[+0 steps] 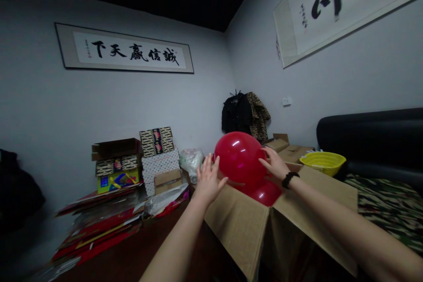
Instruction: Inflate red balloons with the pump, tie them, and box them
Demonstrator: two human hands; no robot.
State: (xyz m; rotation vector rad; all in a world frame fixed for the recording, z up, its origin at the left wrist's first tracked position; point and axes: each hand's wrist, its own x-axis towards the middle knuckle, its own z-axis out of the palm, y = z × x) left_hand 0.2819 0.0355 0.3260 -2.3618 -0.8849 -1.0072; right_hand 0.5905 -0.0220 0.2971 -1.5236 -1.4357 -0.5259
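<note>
A big red balloon (238, 157) sits at the top of an open cardboard box (243, 224), between my two hands. Below it, inside the box, part of another red balloon (265, 193) shows. My left hand (209, 178) is at the balloon's left side, fingers stretched and spread. On the other side, my right hand (275, 165) has its fingers apart, with the fingertips at the balloon's right edge; a black band is round that wrist. Whether either palm presses on the balloon I cannot tell. The box's flaps stand folded outward.
To the left are stacked patterned boxes (157, 141) and a pile of flat red packaging (99, 233). A yellow basket (325, 163) stands right of the box, near a black sofa (373, 136) with camouflage cloth (386, 207). Jackets (236, 112) hang in the corner.
</note>
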